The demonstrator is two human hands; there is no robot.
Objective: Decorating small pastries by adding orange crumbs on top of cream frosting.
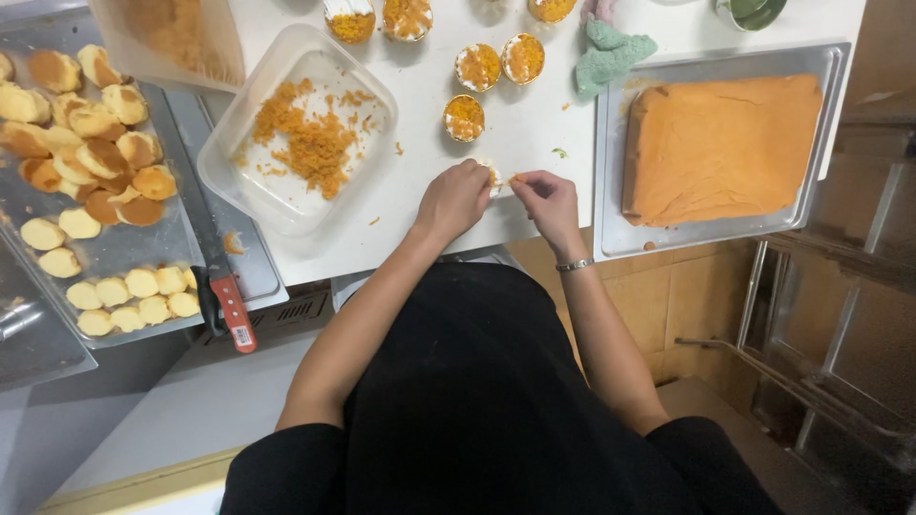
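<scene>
Head view: several small cups (pixel 478 67) already topped with orange shreds stand toward the far edge of the white counter (pixel 534 133); the clear tub (pixel 296 124) holds plenty of shreds, and the slab cake (pixel 720 148) in the tray at the right edge is uncut. Your left hand (pixel 452 198) is curled around a small cake piece (pixel 493 177) at the near edge. Your right hand (pixel 546 198) pinches shreds just beside it, fingers bunched.
</scene>
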